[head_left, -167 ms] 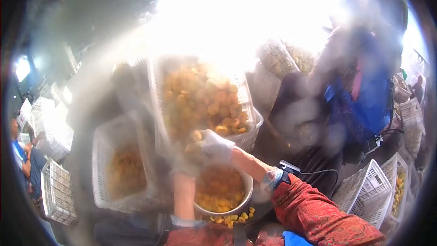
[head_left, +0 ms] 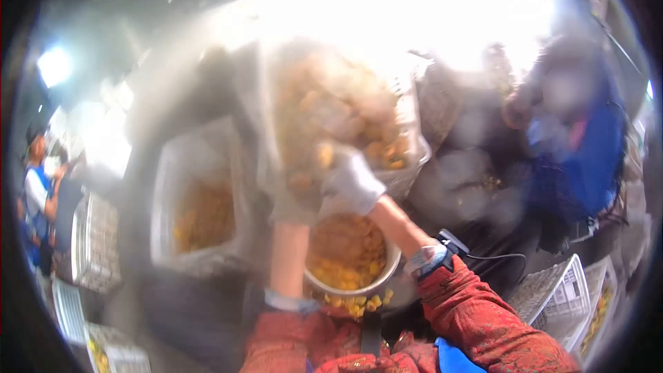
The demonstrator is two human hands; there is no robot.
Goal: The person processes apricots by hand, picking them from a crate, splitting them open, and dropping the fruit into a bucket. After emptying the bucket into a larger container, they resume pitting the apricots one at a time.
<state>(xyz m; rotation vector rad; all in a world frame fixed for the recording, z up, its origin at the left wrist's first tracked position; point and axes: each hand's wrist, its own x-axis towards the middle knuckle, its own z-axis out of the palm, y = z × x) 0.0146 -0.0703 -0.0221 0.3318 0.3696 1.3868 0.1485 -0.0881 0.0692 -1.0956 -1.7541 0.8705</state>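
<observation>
Dim grey floor with white plastic crates on it.

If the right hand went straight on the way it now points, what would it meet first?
Probably the orange-yellow pieces heaped in the white crate, which lie just beyond the gloved fingers of the right hand. Glare and blur hide the depth; it may already touch some.

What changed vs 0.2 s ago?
Mostly the view: the near fruit crate, bowl, left hand and right hand all appear higher and further right. More of the person at far left shows. No grab or release is discernible; the left hand is blurred.

Unchanged: hands at the crate's near end, spilled pieces by the bowl.
</observation>
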